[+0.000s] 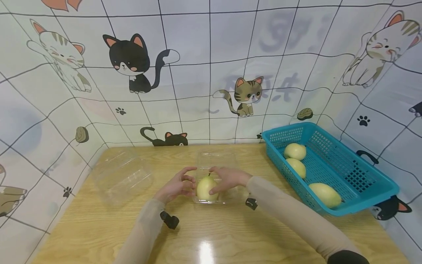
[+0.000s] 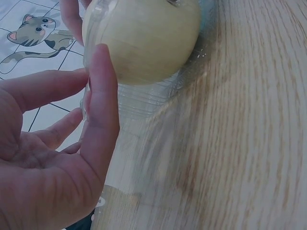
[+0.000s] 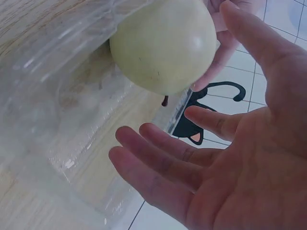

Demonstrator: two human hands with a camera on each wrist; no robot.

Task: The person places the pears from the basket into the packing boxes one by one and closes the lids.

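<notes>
A pale yellow-green pear [image 1: 205, 189] with a short stem sits in the near left part of a clear plastic box [image 1: 230, 200]. At the box's left edge, my left hand [image 1: 178, 186] pinches the thin wall between thumb and fingers, beside the pear [image 2: 144, 40]. My right hand [image 1: 229, 178] reaches over the box from the right, its fingers [image 3: 158, 167] spread and its palm facing the pear [image 3: 163, 45]. A gap shows between those fingers and the fruit in the right wrist view. The pear's underside is hidden.
A blue plastic basket [image 1: 333, 157] with three more pears, one of them this pear [image 1: 324, 194], stands at the right of the wooden table [image 1: 211, 227]. Another clear plastic container [image 1: 123, 179] lies at the left. A cat-print cloth [image 1: 191, 80] hangs behind and at both sides.
</notes>
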